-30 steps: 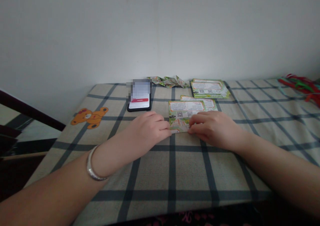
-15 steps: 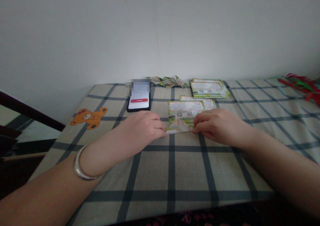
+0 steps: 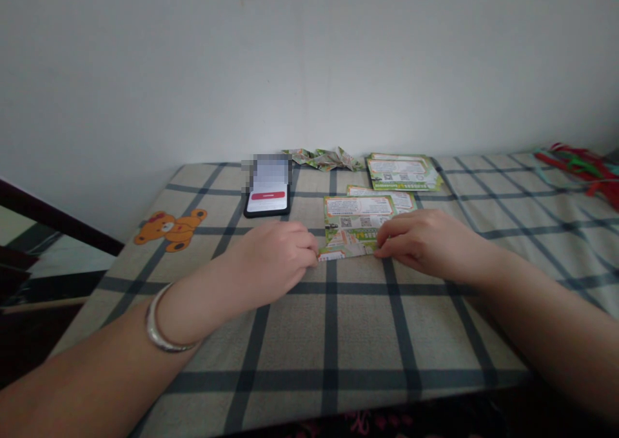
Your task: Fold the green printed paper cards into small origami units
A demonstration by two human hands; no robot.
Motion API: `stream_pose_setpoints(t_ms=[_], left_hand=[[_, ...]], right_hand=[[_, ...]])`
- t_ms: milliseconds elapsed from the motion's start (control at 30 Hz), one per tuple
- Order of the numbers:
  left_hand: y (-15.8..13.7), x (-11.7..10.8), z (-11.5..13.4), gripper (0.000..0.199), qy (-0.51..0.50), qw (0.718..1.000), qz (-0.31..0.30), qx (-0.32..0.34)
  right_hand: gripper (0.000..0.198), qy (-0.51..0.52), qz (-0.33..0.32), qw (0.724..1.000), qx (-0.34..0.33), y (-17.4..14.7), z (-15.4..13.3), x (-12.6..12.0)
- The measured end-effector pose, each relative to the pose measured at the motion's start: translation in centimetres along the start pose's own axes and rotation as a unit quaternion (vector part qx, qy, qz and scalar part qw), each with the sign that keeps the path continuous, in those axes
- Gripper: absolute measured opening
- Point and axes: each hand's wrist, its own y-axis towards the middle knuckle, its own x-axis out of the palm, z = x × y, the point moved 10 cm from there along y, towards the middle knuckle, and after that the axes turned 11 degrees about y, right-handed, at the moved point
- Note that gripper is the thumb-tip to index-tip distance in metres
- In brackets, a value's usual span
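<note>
A printed green and white flyer point(image 3: 355, 222) lies on the table between my hands, its near edge folded up in a narrow strip. My left hand point(image 3: 275, 254), with a silver bangle at its wrist, pinches the flyer's near left corner. At the near right corner, the closed fingers of my right hand point(image 3: 418, 241) grip the paper and cover part of it. Another flyer point(image 3: 405, 199) shows partly from behind the first. Farther back sits a stack of similar flyers point(image 3: 401, 172).
A phone point(image 3: 267, 196) with a lit screen lies left of the flyer. Folded paper pieces point(image 3: 326, 159) rest against the wall point(image 3: 309, 64). Red and green strips point(image 3: 587, 173) are at the far right. A bear picture point(image 3: 171, 230) marks the checked tablecloth point(image 3: 290, 341).
My left hand has shifted slightly down and away from the phone. The right hand and the flyer stay almost in place, with the near edge still folded.
</note>
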Motion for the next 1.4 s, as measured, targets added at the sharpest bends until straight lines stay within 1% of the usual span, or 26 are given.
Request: stream_pose_setpoints(t_ms=[333,433,500,567,667,767,867,967,1100,1200,1400], left_hand=[[-0.1,0.1,0.0,0.021,-0.010,0.999,0.027,-0.020],[0.0,0.2,-0.1,0.017,0.004,0.999,0.040,-0.030],[0.0,0.4,0.0,0.012,0.030,0.998,0.042,-0.033],[0.1,0.5,0.2,0.011,0.056,0.997,0.046,-0.035],[0.1,0.6,0.1,0.010,0.069,0.995,0.043,-0.057],[0.2,0.7,-0.3,0.012,0.053,0.994,0.038,-0.086],[0.2,0.8,-0.5,0.017,0.036,0.993,0.041,-0.106],[0.3,1.0,-0.9,0.028,0.010,0.991,0.042,-0.127],[0.4,1.1,-0.8,0.042,-0.021,0.991,0.055,-0.120],[0.4,1.4,-0.8,0.045,-0.032,0.991,0.058,-0.119],[0.2,1.5,-1.3,0.049,-0.064,0.986,0.056,-0.142]], right_hand=[[0.024,0.019,0.009,1.000,0.008,-0.2,0.4,-0.2],[0.019,0.001,0.024,0.999,0.038,0.1,0.8,0.0],[0.016,-0.019,0.037,0.997,0.071,0.5,1.1,0.2],[0.017,-0.022,0.059,0.994,0.088,0.8,1.0,0.2],[0.024,-0.026,0.080,0.994,0.072,1.2,0.5,0.3],[0.030,-0.022,0.093,0.994,0.054,1.2,0.2,0.3],[0.026,-0.008,0.102,0.994,0.044,1.1,0.0,0.2],[0.023,-0.001,0.109,0.993,0.038,1.1,-0.2,0.0],[0.020,0.021,0.117,0.993,0.023,1.4,-0.7,0.1],[0.020,0.043,0.120,0.992,0.013,1.5,-0.9,0.2],[0.019,0.077,0.130,0.988,-0.006,1.7,-1.4,0.2]])
